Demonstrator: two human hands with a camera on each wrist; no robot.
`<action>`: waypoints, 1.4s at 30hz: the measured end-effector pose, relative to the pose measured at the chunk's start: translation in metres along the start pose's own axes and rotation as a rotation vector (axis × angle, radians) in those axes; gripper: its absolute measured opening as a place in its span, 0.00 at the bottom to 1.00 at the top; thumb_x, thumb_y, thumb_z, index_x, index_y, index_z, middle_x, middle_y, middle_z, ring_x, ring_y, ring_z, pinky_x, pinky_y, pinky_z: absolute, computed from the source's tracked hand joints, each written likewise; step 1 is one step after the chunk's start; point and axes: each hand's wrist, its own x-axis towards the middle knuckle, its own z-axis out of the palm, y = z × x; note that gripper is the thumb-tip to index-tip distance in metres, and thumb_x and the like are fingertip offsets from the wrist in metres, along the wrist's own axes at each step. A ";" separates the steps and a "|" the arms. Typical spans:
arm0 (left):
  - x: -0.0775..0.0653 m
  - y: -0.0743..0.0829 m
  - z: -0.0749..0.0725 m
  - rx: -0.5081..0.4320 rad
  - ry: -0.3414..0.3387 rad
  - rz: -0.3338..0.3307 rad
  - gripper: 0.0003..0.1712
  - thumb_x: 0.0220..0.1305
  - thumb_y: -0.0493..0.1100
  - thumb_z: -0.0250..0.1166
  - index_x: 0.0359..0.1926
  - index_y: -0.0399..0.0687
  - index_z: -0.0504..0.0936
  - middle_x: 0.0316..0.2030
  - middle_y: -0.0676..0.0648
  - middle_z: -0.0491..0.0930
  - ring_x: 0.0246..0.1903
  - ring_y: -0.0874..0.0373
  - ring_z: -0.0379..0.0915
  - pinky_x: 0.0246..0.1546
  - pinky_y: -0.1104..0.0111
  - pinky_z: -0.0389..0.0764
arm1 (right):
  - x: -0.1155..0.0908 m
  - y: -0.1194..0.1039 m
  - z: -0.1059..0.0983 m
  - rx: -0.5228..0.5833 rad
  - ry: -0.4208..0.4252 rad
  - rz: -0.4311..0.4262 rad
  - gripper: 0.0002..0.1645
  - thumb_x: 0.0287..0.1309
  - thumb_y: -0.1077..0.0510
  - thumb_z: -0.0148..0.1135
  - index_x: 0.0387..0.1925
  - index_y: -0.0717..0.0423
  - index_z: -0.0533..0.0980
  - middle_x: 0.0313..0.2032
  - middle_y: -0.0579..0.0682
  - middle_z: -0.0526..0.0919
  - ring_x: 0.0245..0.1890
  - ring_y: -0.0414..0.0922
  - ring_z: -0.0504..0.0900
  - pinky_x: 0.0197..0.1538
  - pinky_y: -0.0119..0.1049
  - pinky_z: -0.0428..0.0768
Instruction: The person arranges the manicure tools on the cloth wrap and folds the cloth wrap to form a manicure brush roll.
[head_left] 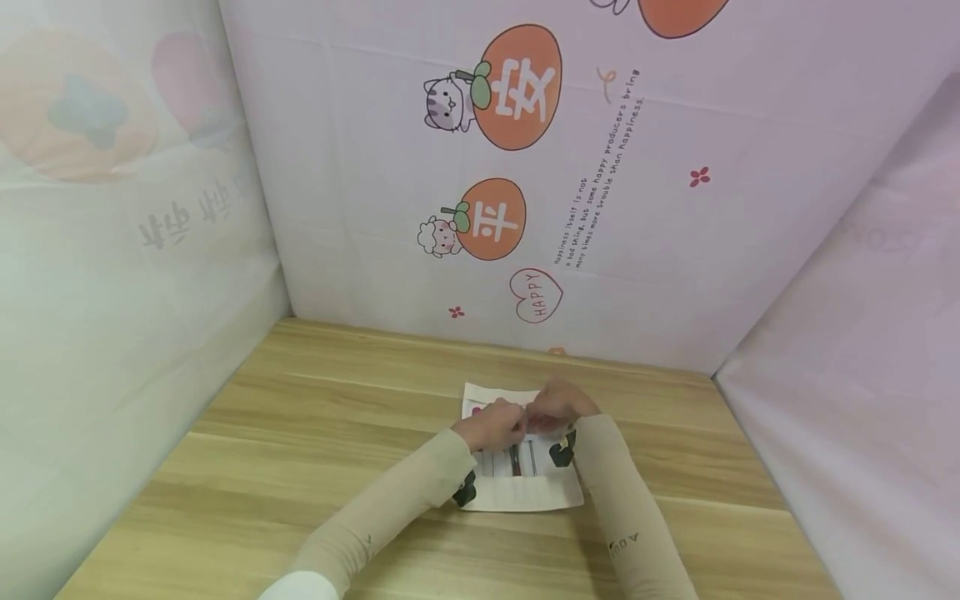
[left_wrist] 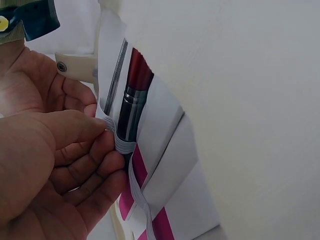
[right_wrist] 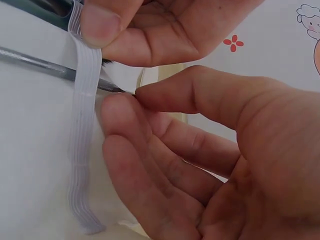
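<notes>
My left hand (head_left: 498,423) and right hand (head_left: 557,407) work close together over an unfolded cream case (head_left: 525,493) with a white lining. Thumb and fingers of the left hand pinch a white elastic band (right_wrist: 85,125) beside a dark brush-like tool with a dark red end (left_wrist: 138,75), which the band crosses. In the right wrist view, my right hand pinches the tip of a thin textured metal rod (right_wrist: 37,62) that runs under the same band. The rod's very end is hidden between the fingertips.
Wood-grain table (head_left: 300,467) surrounds the case. White printed cloth (head_left: 360,208) stands behind and on both sides. A cream strap with a snap button (left_wrist: 75,67) sticks out from the case, and magenta patches (left_wrist: 141,165) show under the band.
</notes>
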 end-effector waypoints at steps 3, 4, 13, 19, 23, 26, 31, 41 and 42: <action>0.000 0.001 0.001 -0.010 -0.002 -0.016 0.09 0.71 0.33 0.64 0.33 0.44 0.87 0.28 0.55 0.81 0.26 0.67 0.70 0.31 0.77 0.73 | -0.001 -0.001 -0.001 -0.024 -0.024 0.029 0.11 0.61 0.56 0.71 0.29 0.61 0.89 0.28 0.52 0.91 0.25 0.42 0.85 0.33 0.34 0.84; 0.000 0.001 0.002 -0.012 -0.004 -0.019 0.09 0.71 0.33 0.64 0.34 0.44 0.87 0.29 0.55 0.81 0.26 0.67 0.70 0.31 0.77 0.73 | -0.001 -0.002 -0.001 -0.030 -0.031 0.033 0.11 0.60 0.56 0.72 0.29 0.61 0.89 0.27 0.52 0.90 0.25 0.42 0.84 0.32 0.33 0.83; 0.004 0.000 0.006 -0.032 -0.005 -0.030 0.19 0.71 0.33 0.63 0.22 0.49 0.74 0.20 0.57 0.69 0.20 0.67 0.63 0.27 0.74 0.70 | 0.000 -0.001 -0.003 0.019 -0.115 0.103 0.04 0.53 0.62 0.74 0.27 0.60 0.87 0.23 0.50 0.86 0.21 0.40 0.78 0.27 0.29 0.78; 0.003 0.001 0.004 -0.011 -0.028 -0.053 0.12 0.73 0.36 0.63 0.29 0.49 0.80 0.26 0.55 0.79 0.25 0.67 0.69 0.31 0.75 0.74 | -0.013 0.000 -0.009 -0.119 -0.051 0.037 0.08 0.56 0.59 0.73 0.25 0.59 0.86 0.24 0.52 0.88 0.22 0.41 0.81 0.30 0.31 0.81; -0.003 -0.002 -0.008 -0.020 -0.046 -0.083 0.04 0.73 0.40 0.66 0.38 0.48 0.85 0.35 0.54 0.86 0.30 0.66 0.76 0.42 0.71 0.82 | -0.032 0.003 -0.019 -0.174 -0.009 -0.021 0.10 0.56 0.57 0.73 0.24 0.58 0.84 0.21 0.49 0.85 0.22 0.41 0.78 0.31 0.34 0.79; -0.012 -0.010 -0.023 -0.035 -0.033 -0.096 0.04 0.74 0.41 0.66 0.43 0.47 0.84 0.38 0.52 0.85 0.33 0.64 0.78 0.46 0.67 0.84 | -0.052 0.007 -0.026 -0.182 0.009 -0.077 0.12 0.58 0.57 0.71 0.22 0.58 0.83 0.17 0.46 0.80 0.20 0.40 0.73 0.29 0.33 0.74; -0.027 -0.034 -0.051 -0.102 0.017 -0.153 0.07 0.75 0.39 0.64 0.49 0.41 0.82 0.42 0.46 0.83 0.38 0.57 0.78 0.44 0.64 0.84 | -0.086 0.021 -0.032 -0.152 0.038 -0.125 0.12 0.61 0.58 0.71 0.24 0.58 0.84 0.20 0.45 0.81 0.23 0.40 0.73 0.29 0.34 0.73; -0.025 -0.091 -0.066 -0.200 0.105 -0.280 0.05 0.70 0.33 0.62 0.34 0.39 0.80 0.28 0.48 0.76 0.29 0.57 0.70 0.32 0.66 0.74 | -0.127 0.059 -0.020 -0.084 0.069 -0.248 0.03 0.61 0.59 0.72 0.35 0.56 0.88 0.31 0.49 0.89 0.32 0.42 0.82 0.36 0.36 0.81; -0.023 -0.096 -0.064 -0.209 0.106 -0.281 0.08 0.70 0.34 0.62 0.31 0.41 0.78 0.25 0.49 0.73 0.27 0.58 0.68 0.29 0.67 0.71 | -0.128 0.063 -0.018 -0.077 0.071 -0.264 0.04 0.62 0.60 0.72 0.35 0.56 0.88 0.31 0.49 0.89 0.32 0.42 0.82 0.35 0.35 0.82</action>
